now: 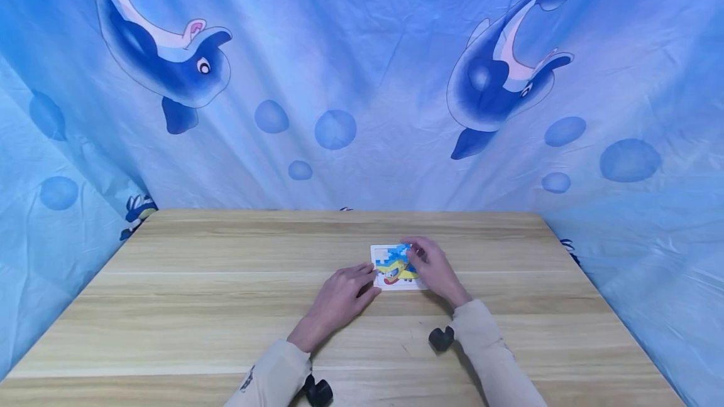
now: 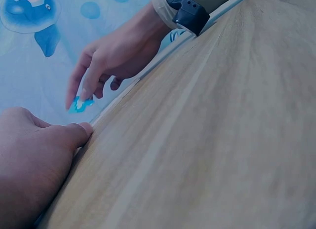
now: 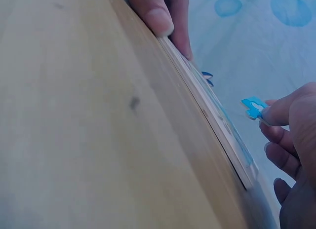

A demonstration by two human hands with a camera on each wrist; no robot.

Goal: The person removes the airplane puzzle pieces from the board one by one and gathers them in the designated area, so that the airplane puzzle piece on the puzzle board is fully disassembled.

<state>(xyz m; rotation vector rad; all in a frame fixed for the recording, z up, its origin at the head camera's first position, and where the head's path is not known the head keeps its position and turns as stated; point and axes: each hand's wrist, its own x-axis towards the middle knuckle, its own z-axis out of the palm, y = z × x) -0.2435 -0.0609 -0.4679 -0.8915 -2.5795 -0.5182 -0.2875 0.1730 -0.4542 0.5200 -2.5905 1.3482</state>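
A jigsaw puzzle board with a pale rim and a yellow airplane-like picture lies flat on the table. My left hand rests at its left side, fingers and thumb touching the rim near the lower left corner. Between thumb and forefinger, my right hand pinches a small puzzle piece, light blue with a white patch. In the right wrist view that piece is held up above the board. The left wrist view shows the same puzzle piece hanging under the right fingertips.
The wooden table extends around the board on all sides. Behind it hangs a blue curtain printed with dolphins and bubbles. Black wrist cameras sit below both sleeves.
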